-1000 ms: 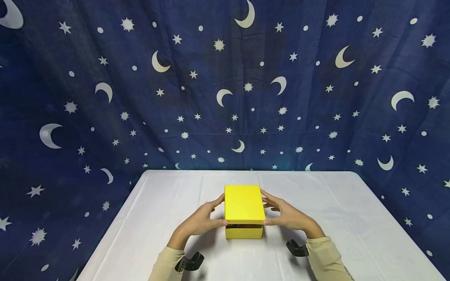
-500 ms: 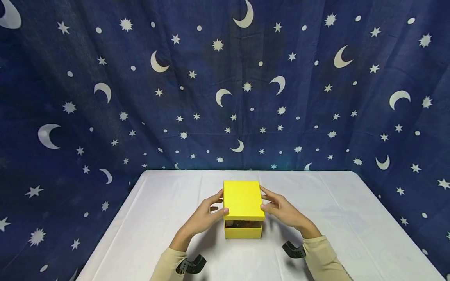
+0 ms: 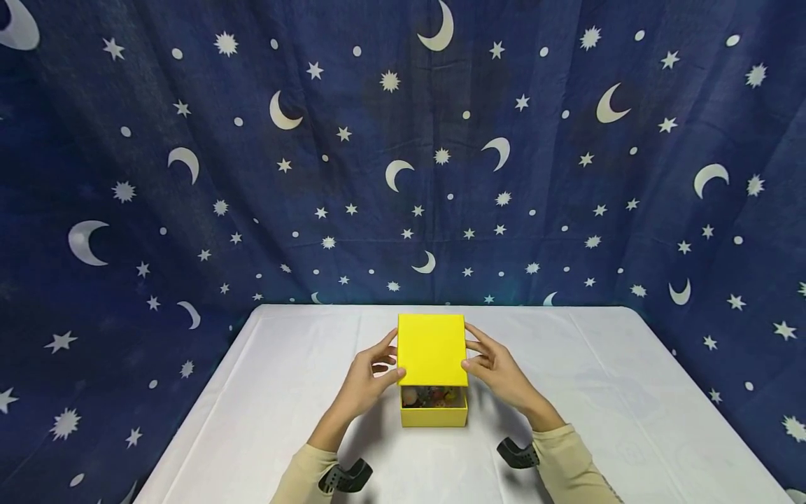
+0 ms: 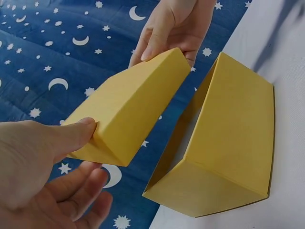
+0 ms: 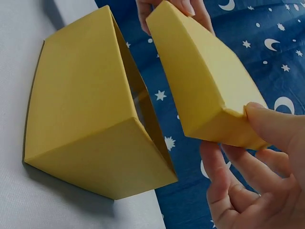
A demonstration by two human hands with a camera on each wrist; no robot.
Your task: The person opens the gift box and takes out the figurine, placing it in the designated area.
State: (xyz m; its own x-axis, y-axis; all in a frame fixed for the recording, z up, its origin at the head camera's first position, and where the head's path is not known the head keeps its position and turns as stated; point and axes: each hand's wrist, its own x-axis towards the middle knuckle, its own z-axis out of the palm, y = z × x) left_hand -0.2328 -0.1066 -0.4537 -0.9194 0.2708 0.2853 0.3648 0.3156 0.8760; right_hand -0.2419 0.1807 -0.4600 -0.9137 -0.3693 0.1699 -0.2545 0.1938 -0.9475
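above the yellow box (image 3: 434, 418) on the white table (image 3: 283, 385), holds the yellow lid (image 3: 432, 350) clear of it, pinches opposite sides with left hand (image 3: 364, 379) and right hand (image 3: 506, 372); shows small items (image 3: 433, 397) inside box, too blurred to name.

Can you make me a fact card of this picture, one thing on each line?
Left hand: grips one side of the yellow lid
Right hand: grips the opposite side
Lid position: raised above the yellow box, not touching it
Box position: on the white tablecloth
Inside: small mixed things, too small to name
Behind: blue star-and-moon curtain
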